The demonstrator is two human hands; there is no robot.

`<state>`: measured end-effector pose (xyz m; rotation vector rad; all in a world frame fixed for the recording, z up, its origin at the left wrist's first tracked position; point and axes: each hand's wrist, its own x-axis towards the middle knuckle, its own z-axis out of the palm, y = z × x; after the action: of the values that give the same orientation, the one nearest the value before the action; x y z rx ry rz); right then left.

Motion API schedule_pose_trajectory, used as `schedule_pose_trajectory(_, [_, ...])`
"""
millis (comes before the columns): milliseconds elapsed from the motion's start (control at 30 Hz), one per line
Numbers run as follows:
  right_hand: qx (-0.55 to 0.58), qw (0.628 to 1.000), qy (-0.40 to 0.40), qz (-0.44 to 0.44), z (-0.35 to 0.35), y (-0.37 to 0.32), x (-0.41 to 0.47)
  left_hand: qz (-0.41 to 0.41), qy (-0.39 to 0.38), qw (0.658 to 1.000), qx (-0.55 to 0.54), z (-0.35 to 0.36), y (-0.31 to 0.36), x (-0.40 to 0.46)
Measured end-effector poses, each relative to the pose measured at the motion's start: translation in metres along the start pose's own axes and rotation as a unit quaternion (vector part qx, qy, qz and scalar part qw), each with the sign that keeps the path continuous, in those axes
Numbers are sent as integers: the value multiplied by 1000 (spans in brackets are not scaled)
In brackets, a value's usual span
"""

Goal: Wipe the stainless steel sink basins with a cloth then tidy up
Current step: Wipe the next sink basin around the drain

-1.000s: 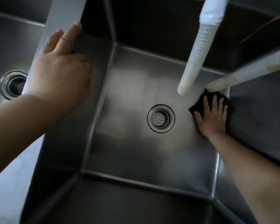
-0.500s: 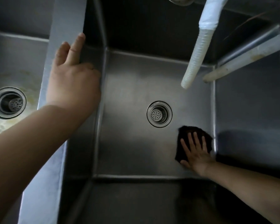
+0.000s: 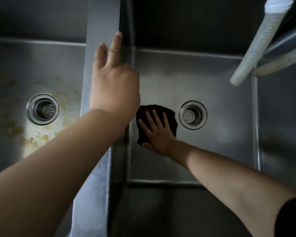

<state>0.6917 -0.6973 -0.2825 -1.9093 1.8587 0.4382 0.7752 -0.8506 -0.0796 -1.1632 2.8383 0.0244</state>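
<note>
A dark cloth (image 3: 167, 112) lies flat on the floor of the right sink basin (image 3: 220, 147), just left of its round drain (image 3: 193, 115). My right hand (image 3: 158, 132) presses on the cloth with its fingers spread and straight. My left hand (image 3: 113, 82) rests on the steel divider (image 3: 101, 23) between the two basins, two fingers stretched along its top; its thumb side hangs over the right basin's edge. The left basin (image 3: 10, 69) shows yellowish stains around its drain (image 3: 43, 109).
A white ribbed hose (image 3: 256, 45) hangs into the right basin from the top right. A pale pipe (image 3: 280, 63) crosses below it at the right edge. The right basin's near wall (image 3: 161, 211) is dark and in shadow.
My right hand has slid the cloth across the right basin's floor, from the right side past the drain to the left side. The view has shifted so more of the left basin shows.
</note>
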Motion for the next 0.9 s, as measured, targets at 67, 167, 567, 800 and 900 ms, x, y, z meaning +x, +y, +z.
schedule_pose_trajectory(67, [-1,1000,2,-3,-5,-16,6,0,-4,1000,10,1,0,1])
schedule_pose_trajectory(167, [0,999,-13,-33,-3,-40,-5,-4,-15,1000,26,1,-1,1])
schedule_pose_trajectory(567, [-50,943,-75,-319,29,-23,-80,-20,-15,999,37,-2,3,-1])
schedule_pose_trajectory(800, [-46,945,-140,-291,47,66,-148,6,11,998,69,-6,15,-7])
schedule_pose_trajectory(900, [-64,962,-214,-155,64,106,-187,38,33,996,68,-8,25,-10])
